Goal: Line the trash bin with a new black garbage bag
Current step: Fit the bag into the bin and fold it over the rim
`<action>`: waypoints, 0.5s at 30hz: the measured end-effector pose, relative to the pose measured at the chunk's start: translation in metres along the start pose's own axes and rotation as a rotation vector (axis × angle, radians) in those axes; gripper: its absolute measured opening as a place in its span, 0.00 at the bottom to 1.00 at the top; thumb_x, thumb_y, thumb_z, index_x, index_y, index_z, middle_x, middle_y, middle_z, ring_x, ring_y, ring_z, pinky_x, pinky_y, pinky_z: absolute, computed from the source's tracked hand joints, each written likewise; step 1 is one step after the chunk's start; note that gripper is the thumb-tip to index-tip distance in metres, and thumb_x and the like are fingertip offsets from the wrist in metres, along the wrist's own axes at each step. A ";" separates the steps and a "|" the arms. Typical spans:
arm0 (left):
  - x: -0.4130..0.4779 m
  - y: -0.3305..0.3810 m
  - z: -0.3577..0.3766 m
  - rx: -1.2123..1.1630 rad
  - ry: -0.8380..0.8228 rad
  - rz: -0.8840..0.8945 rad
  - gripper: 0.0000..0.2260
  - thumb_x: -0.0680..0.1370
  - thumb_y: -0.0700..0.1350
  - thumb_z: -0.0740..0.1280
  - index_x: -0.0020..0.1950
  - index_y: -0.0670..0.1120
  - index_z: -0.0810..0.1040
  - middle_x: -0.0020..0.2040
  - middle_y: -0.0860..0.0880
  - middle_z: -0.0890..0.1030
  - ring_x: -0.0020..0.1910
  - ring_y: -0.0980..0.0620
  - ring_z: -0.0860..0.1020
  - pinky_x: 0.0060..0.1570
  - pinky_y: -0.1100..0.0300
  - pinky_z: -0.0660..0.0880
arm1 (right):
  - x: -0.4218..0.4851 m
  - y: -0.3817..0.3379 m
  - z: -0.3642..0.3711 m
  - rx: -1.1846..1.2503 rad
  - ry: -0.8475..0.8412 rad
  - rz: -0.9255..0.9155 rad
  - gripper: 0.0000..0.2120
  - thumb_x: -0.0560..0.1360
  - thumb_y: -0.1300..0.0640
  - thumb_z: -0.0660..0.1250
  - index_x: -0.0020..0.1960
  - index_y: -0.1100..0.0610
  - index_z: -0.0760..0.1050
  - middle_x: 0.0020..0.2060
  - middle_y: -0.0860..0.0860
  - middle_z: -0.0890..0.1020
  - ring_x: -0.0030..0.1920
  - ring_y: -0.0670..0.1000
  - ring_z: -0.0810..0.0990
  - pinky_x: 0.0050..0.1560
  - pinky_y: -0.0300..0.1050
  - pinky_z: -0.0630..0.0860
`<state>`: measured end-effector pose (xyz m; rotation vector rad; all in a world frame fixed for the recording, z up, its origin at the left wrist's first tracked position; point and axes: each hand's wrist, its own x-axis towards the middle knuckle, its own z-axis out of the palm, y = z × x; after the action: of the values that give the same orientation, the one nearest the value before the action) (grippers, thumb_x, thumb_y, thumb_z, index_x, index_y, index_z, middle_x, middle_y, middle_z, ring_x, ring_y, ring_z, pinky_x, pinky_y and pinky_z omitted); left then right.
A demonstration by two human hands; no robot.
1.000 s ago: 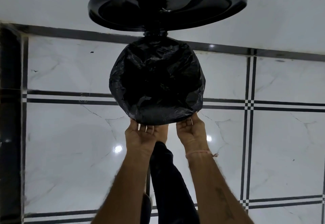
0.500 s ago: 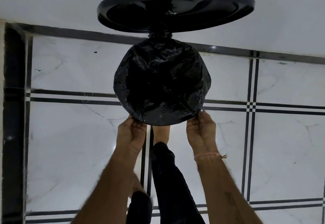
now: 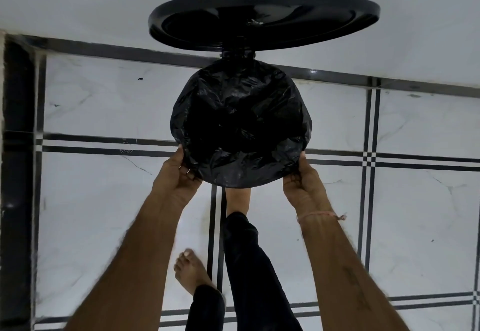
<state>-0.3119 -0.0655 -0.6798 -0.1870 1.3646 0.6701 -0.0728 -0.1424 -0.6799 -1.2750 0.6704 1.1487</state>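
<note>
The left hand (image 3: 179,175) grips the black garbage bag (image 3: 240,125) at the rim's 8 o'clock; the right hand (image 3: 302,182) grips it at 4 o'clock, fingers closed on the film. The crinkled glossy plastic lines the round trash bin (image 3: 291,172), mouth facing upward. The hinged round lid (image 3: 262,16) stands open at 12 o'clock above the marble-patterned floor (image 3: 91,201).

We count one trash bin (image 3: 241,123) lined with one black garbage bag (image 3: 259,97), one raised lid (image 3: 262,16), two hands, left (image 3: 179,175) and right (image 3: 304,182), two bare feet, and one wrist thread (image 3: 320,215).
</note>
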 end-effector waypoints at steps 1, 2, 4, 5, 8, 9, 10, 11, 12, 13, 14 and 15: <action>0.002 0.002 0.000 0.006 -0.018 -0.010 0.08 0.82 0.47 0.69 0.55 0.44 0.85 0.55 0.46 0.87 0.49 0.50 0.87 0.49 0.53 0.83 | 0.002 -0.002 0.001 -0.003 -0.010 -0.003 0.09 0.82 0.59 0.66 0.54 0.64 0.81 0.46 0.56 0.88 0.46 0.50 0.88 0.57 0.46 0.82; 0.002 0.004 0.000 0.009 -0.032 -0.016 0.09 0.82 0.45 0.68 0.49 0.44 0.87 0.52 0.46 0.88 0.47 0.51 0.87 0.50 0.54 0.83 | 0.004 -0.005 0.000 -0.016 -0.015 -0.006 0.08 0.82 0.61 0.66 0.53 0.64 0.81 0.44 0.56 0.88 0.44 0.50 0.89 0.55 0.44 0.83; 0.006 0.010 0.000 0.033 -0.067 0.010 0.15 0.83 0.42 0.67 0.39 0.45 0.88 0.44 0.48 0.88 0.42 0.53 0.87 0.50 0.57 0.83 | 0.008 -0.010 -0.002 -0.053 -0.035 -0.021 0.06 0.81 0.65 0.66 0.54 0.65 0.81 0.43 0.55 0.88 0.42 0.49 0.88 0.52 0.42 0.84; 0.009 0.013 0.000 0.062 -0.087 0.035 0.14 0.83 0.42 0.66 0.40 0.46 0.88 0.42 0.49 0.88 0.42 0.53 0.87 0.48 0.58 0.84 | 0.009 -0.011 -0.004 -0.074 -0.049 -0.036 0.06 0.81 0.66 0.66 0.55 0.66 0.80 0.44 0.56 0.88 0.43 0.50 0.88 0.52 0.42 0.85; 0.013 0.014 -0.002 0.135 -0.070 0.120 0.06 0.83 0.41 0.66 0.49 0.47 0.82 0.42 0.51 0.85 0.42 0.54 0.83 0.43 0.61 0.82 | 0.010 -0.015 -0.004 -0.154 -0.046 -0.077 0.07 0.81 0.68 0.64 0.54 0.64 0.81 0.44 0.55 0.88 0.45 0.50 0.87 0.51 0.41 0.85; 0.013 0.012 -0.004 0.138 -0.044 0.136 0.06 0.83 0.40 0.65 0.52 0.45 0.82 0.44 0.50 0.86 0.44 0.53 0.84 0.45 0.60 0.82 | 0.009 -0.015 -0.004 -0.180 -0.042 -0.094 0.08 0.82 0.68 0.63 0.52 0.64 0.82 0.43 0.54 0.88 0.45 0.50 0.87 0.50 0.41 0.85; 0.010 0.009 -0.005 0.126 -0.020 0.144 0.07 0.83 0.40 0.64 0.55 0.44 0.82 0.46 0.49 0.86 0.45 0.53 0.84 0.48 0.59 0.82 | 0.007 -0.015 -0.005 -0.195 -0.051 -0.111 0.08 0.82 0.68 0.63 0.51 0.64 0.82 0.43 0.54 0.88 0.46 0.50 0.86 0.51 0.41 0.84; 0.007 0.006 -0.005 0.120 -0.016 0.152 0.08 0.84 0.40 0.63 0.55 0.43 0.82 0.47 0.49 0.86 0.46 0.52 0.85 0.50 0.58 0.82 | 0.005 -0.016 -0.006 -0.211 -0.065 -0.123 0.08 0.83 0.66 0.63 0.51 0.63 0.82 0.43 0.54 0.88 0.46 0.50 0.86 0.52 0.42 0.84; 0.004 0.005 -0.004 0.123 -0.024 0.161 0.09 0.85 0.41 0.62 0.54 0.43 0.82 0.46 0.49 0.87 0.47 0.53 0.85 0.50 0.58 0.82 | 0.003 -0.017 -0.006 -0.224 -0.083 -0.129 0.08 0.83 0.63 0.64 0.52 0.63 0.82 0.45 0.54 0.88 0.48 0.50 0.87 0.55 0.42 0.84; 0.002 0.005 -0.003 0.140 -0.039 0.174 0.10 0.86 0.44 0.61 0.53 0.43 0.82 0.46 0.50 0.87 0.47 0.53 0.85 0.51 0.57 0.81 | 0.003 -0.019 -0.006 -0.252 -0.095 -0.138 0.08 0.83 0.61 0.65 0.54 0.63 0.82 0.48 0.54 0.88 0.50 0.50 0.87 0.57 0.43 0.83; 0.000 0.005 0.001 0.165 -0.050 0.190 0.11 0.86 0.46 0.61 0.55 0.44 0.82 0.48 0.49 0.88 0.50 0.53 0.86 0.53 0.56 0.81 | 0.002 -0.022 -0.004 -0.285 -0.104 -0.138 0.09 0.82 0.59 0.66 0.55 0.63 0.82 0.50 0.54 0.89 0.52 0.50 0.87 0.58 0.44 0.83; -0.001 0.007 0.004 0.204 -0.055 0.206 0.12 0.86 0.48 0.61 0.57 0.44 0.82 0.51 0.49 0.88 0.53 0.51 0.86 0.55 0.55 0.81 | 0.003 -0.025 -0.001 -0.335 -0.102 -0.136 0.10 0.82 0.57 0.66 0.55 0.63 0.82 0.50 0.55 0.89 0.52 0.50 0.87 0.57 0.45 0.84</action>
<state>-0.3123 -0.0587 -0.6762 0.1363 1.4002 0.6965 -0.0488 -0.1399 -0.6729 -1.5062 0.3173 1.2371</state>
